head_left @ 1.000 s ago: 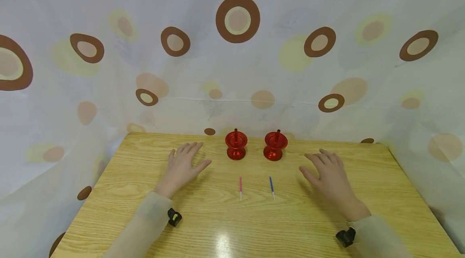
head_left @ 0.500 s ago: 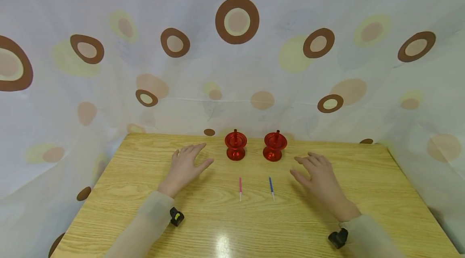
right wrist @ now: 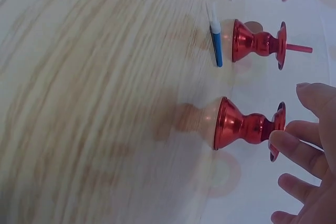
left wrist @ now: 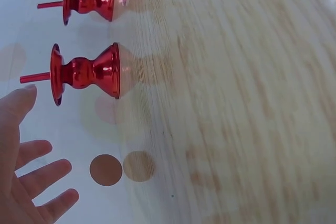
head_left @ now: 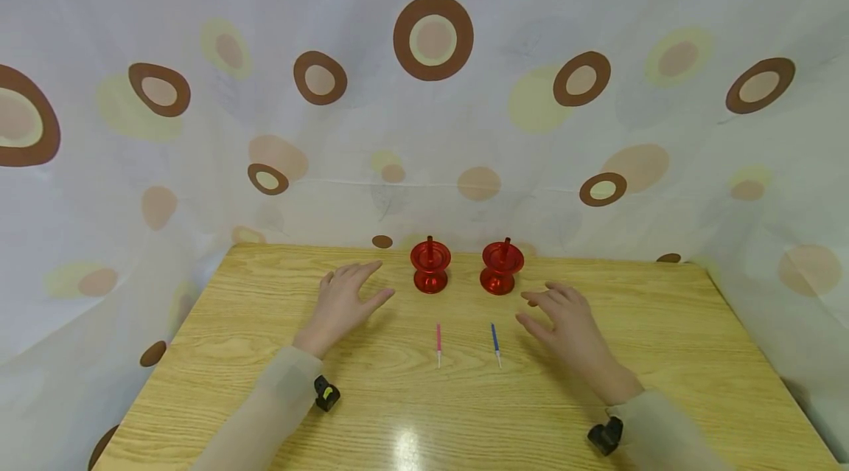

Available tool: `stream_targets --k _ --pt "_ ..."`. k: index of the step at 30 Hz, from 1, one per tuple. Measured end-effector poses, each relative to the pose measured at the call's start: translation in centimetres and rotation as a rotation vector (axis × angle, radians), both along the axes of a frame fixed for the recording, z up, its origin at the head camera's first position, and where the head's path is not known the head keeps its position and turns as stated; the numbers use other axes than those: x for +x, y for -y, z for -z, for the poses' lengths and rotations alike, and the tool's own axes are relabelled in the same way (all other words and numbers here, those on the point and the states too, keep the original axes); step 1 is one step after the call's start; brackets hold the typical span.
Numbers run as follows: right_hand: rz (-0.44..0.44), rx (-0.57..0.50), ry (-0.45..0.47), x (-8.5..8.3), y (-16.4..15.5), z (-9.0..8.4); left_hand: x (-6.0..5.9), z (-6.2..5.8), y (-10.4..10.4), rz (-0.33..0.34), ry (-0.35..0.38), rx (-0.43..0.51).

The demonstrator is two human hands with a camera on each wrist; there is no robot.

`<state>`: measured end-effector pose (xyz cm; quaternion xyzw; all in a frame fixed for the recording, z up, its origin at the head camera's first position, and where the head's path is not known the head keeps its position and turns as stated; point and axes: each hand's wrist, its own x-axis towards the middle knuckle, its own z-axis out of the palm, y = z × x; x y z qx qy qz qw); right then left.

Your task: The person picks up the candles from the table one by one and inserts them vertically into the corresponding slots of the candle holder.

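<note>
Two hands hover low over a wooden table (head_left: pixel 663 323) backed by a spotted curtain (head_left: pixel 199 161). The left hand (head_left: pixel 345 305) lies palm down at nine o'clock from the left red candle holder (head_left: pixel 430 265), fingers straight and loosely spread, thumb angled toward the holder, holding nothing. The right hand (head_left: pixel 564 323) sits palm down at about four o'clock from the right red candle holder (head_left: pixel 502 267), fingers relaxed and slightly fanned, its fingertips just beside the holder's base; in the right wrist view a fingertip lies close to the holder's rim, and contact cannot be told. Both holders stand upright near the table's far edge, each with a thin red spike on top. A pink candle (head_left: pixel 438 340) and a blue candle (head_left: pixel 494 340) lie flat at six o'clock from the holders, between the two hands. Pale sleeves cover both forearms.
</note>
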<state>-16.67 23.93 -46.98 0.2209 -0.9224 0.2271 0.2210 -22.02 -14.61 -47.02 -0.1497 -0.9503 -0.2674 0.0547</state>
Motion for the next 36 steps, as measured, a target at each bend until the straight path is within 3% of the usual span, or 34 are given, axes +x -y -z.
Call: stream_targets --k 18,36 --pt "-0.075 -0.027 -0.060 -0.3 2.0 0.7 -1.1 0.2 -1.0 0.024 -0.018 0.084" --pt "-0.110 -0.072 -0.025 -0.3 3.5 1.2 -2.0 0.1 -2.3 0.055 -0.011 0.160"
